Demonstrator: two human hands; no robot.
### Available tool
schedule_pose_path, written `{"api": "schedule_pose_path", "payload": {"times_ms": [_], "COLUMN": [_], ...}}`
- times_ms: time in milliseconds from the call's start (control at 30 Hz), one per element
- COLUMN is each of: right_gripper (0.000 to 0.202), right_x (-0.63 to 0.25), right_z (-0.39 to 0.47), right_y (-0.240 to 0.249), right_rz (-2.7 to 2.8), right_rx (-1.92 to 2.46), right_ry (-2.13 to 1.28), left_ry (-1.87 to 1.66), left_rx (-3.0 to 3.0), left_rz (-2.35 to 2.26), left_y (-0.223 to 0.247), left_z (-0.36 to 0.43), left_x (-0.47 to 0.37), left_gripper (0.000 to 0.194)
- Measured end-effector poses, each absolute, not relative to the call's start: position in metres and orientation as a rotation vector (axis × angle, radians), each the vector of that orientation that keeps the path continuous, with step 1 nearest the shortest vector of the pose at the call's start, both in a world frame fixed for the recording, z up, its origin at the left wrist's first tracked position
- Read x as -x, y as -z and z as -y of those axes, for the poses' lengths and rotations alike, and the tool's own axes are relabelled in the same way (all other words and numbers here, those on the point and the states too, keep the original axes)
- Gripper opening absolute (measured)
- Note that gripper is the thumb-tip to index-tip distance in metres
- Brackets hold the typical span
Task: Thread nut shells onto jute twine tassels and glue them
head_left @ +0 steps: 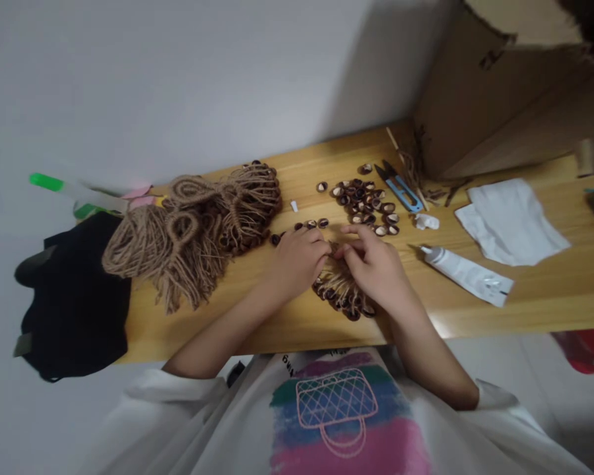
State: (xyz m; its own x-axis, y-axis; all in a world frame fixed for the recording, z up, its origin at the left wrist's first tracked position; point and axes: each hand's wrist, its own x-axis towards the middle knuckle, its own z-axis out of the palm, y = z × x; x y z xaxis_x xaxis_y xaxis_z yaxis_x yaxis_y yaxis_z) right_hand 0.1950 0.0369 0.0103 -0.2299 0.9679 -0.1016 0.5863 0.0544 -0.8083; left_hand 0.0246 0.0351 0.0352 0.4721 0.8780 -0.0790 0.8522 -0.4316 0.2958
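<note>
Over the table's middle, my left hand has its fingers curled and closed at the upper end of a small twine bundle tipped with dark seed shells. From the other side my right hand pinches the same end between thumb and fingers, its index finger stretched past. The exact grip point lies mostly hidden between the fingers. Below both hands the bundle fans out on the wood, shells toward me. Just beyond are a pile of loose brown-and-cream half shells and a short row of shells by my left knuckles.
Large twine bundles with shells lie left, beside a black cloth item. Blue thread snips, a white glue tube, crumpled tissue and folded white cloth lie right. A cardboard box stands behind on the wooden table.
</note>
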Motion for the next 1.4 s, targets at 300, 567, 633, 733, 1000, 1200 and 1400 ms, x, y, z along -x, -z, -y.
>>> {"api": "schedule_pose_path", "payload": {"times_ms": [300,567,633,733,1000,1200,1400], "right_gripper": [0.034,0.033,0.034,0.035,0.037,0.036,0.036], "right_x": [-0.199,-0.199,-0.198,-0.198,-0.197,-0.198,-0.196], "right_z": [-0.042,-0.044,-0.044,-0.044,-0.044,-0.044,-0.045], "right_y": [-0.014,-0.019,-0.020,-0.021,-0.023,-0.024,-0.025], "right_rz": [1.823,1.791,1.797,1.803,1.823,1.809,1.814], "right_rx": [1.576,1.588,1.591,1.639,1.628,1.621,1.667], "right_ry": [-1.181,-1.254,-1.257,-1.258,-1.279,-1.300,-1.309], "left_ry": [0.177,0.272,0.277,0.255,0.152,0.082,0.166], "left_rx": [-2.599,-2.818,-2.879,-2.960,-3.031,-2.944,-2.890], "left_rz": [-1.248,-1.032,-0.980,-0.919,-0.916,-0.912,-0.971], "left_y": [-0.039,-0.039,-0.037,-0.037,-0.037,-0.035,-0.036], "left_z": [-0.058,-0.067,-0.067,-0.065,-0.057,-0.058,-0.055], "left_x": [-0.033,-0.029,-0.027,-0.024,-0.020,-0.018,-0.020], "left_gripper": [0.018,0.018,0.015,0.015,0.018,0.016,0.011]}}
